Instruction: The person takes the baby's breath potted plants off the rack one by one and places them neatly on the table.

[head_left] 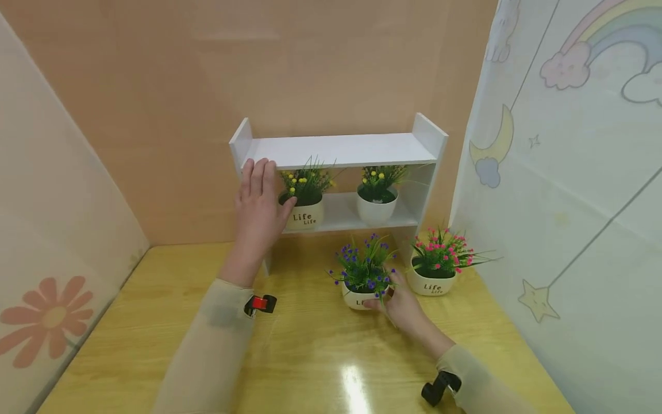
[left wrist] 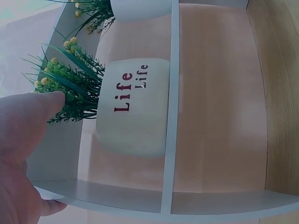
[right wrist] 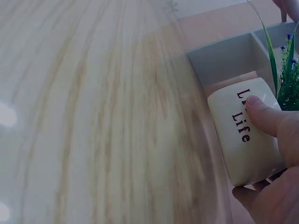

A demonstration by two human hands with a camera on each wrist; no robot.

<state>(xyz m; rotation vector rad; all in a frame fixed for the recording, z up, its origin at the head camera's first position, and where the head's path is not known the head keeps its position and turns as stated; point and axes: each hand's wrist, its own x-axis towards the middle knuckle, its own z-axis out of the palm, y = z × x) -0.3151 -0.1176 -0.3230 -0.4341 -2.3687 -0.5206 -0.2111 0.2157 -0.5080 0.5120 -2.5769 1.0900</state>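
Observation:
My left hand [head_left: 258, 190] rests at the upper left corner of a white two-tier shelf [head_left: 341, 149], fingers straight over its edge. The thumb reaches in front of a yellow-flowered potted plant [head_left: 306, 213] on the middle board; the left wrist view shows its "Life" lettering. My right hand [head_left: 403, 307] grips a white pot with purple flowers [head_left: 364, 270] in front of the shelf. In the right wrist view, the thumb [right wrist: 266, 114] presses the lettered side of that pot [right wrist: 245, 140], and other fingers curl under its base.
A second yellow-flowered plant [head_left: 377, 198] stands on the right of the middle board. A pink-flowered potted plant [head_left: 434, 270] sits on the wooden table [head_left: 165, 322], right of my right hand. Printed wall sheets [head_left: 579, 201] border the table at both sides.

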